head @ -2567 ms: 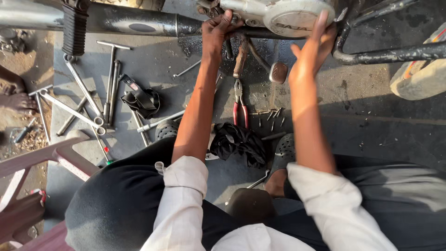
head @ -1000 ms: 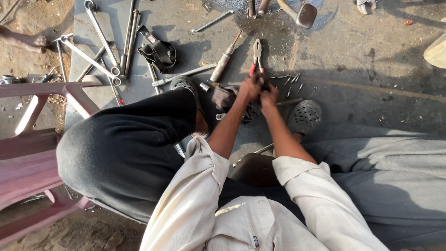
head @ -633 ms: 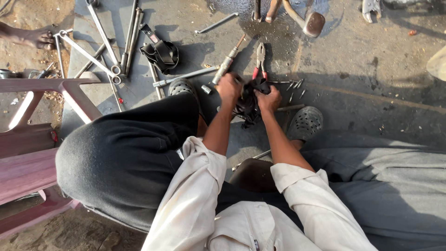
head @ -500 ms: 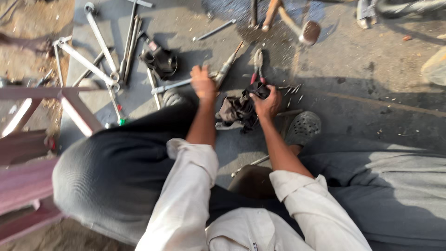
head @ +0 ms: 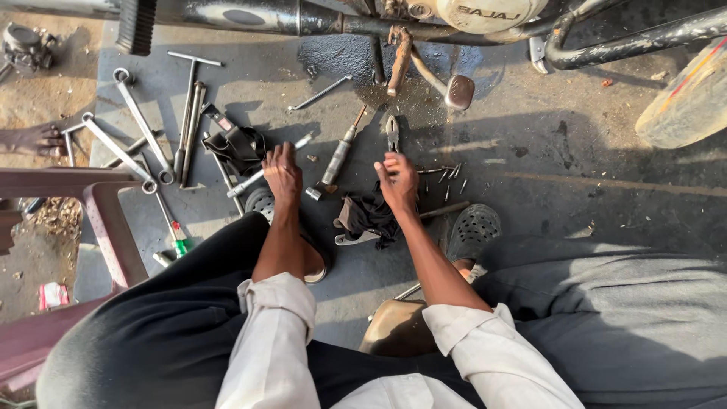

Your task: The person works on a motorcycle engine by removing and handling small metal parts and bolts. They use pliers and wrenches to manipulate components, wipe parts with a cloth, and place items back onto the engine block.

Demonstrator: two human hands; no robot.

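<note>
My left hand [head: 282, 173] lies over a thin metal rod tool [head: 250, 182] on the grey ground, fingers curled around it. My right hand [head: 397, 182] hovers with fingers apart just above a black rag [head: 366, 216] and holds nothing. Red-handled pliers [head: 392, 132] lie just beyond the right hand. A socket driver with a wooden handle [head: 335, 160] rests between the two hands. Several small bolts [head: 447, 174] are scattered to the right of the right hand.
A motorcycle's underside [head: 341, 19] with its foot lever [head: 458, 91] spans the top, and a tyre [head: 685, 98] is at the right. Wrenches [head: 140, 125] and a black pouch [head: 238, 148] lie left. A maroon chair [head: 106, 227] and another person's foot [head: 34, 140] are at the left edge.
Both hands came down from the motorcycle to the rag. The left hand then left the rag and moved left onto the rod; the right hand lifted off the rag.
</note>
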